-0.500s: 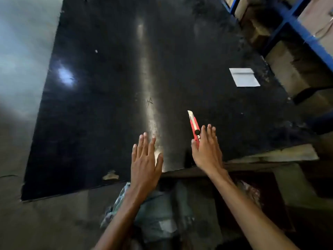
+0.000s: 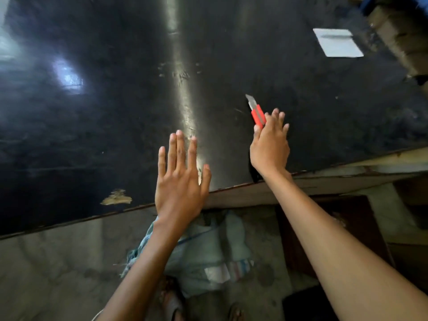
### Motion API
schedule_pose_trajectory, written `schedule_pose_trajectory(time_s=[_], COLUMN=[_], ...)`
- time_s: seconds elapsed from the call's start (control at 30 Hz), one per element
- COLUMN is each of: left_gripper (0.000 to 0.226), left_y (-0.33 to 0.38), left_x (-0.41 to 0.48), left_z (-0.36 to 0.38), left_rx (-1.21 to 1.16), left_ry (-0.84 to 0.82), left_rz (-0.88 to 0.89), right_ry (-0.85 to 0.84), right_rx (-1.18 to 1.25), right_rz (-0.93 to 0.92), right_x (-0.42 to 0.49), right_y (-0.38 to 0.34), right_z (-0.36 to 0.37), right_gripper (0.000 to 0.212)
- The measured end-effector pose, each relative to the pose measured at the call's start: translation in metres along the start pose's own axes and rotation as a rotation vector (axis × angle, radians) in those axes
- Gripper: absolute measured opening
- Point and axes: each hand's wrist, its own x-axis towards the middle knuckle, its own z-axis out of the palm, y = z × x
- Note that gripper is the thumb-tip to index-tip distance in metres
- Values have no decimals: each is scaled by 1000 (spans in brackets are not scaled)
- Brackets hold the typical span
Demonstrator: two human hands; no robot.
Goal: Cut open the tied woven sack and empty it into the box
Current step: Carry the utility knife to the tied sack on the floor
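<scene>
My right hand (image 2: 269, 148) lies over the red utility knife (image 2: 257, 114), fingers nearly straight and thumb against its side; I cannot tell whether I have truly gripped it or only cover it. The blade tip sticks out past my fingertips, pointing away from me. My left hand (image 2: 179, 179) is flat and spread, holding nothing, at the near edge of the black tabletop (image 2: 115, 112). Nearest me, below that edge and between my forearms, the pale woven sack (image 2: 215, 256) sits on the floor, with what may be a dark brown box (image 2: 361, 228) to its right. Far across the table lies a white sheet of paper (image 2: 338, 42).
</scene>
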Motion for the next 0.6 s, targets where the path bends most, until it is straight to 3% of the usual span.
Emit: schedule_pose_trajectory(time_s=[0.2, 0.33, 0.43, 0.6], left_gripper=[62, 59, 63, 68], left_y=[-2, 7, 18, 10], left_x=[-3, -48, -124, -313], left_z=[-10, -22, -22, 21], left_rx=[-98, -140, -213, -425], left_ry=[-23, -57, -79, -271], left_rz=[10, -52, -98, -399], right_ry=[-178, -233, -287, -523], right_rx=[-4, 108, 209, 122], right_rz=[-18, -87, -20, -7], right_x=[-72, -168, -258, -373], right_y=[3, 26, 61, 123], right_z=[-33, -59, -65, -49], right_gripper=[63, 52, 41, 40])
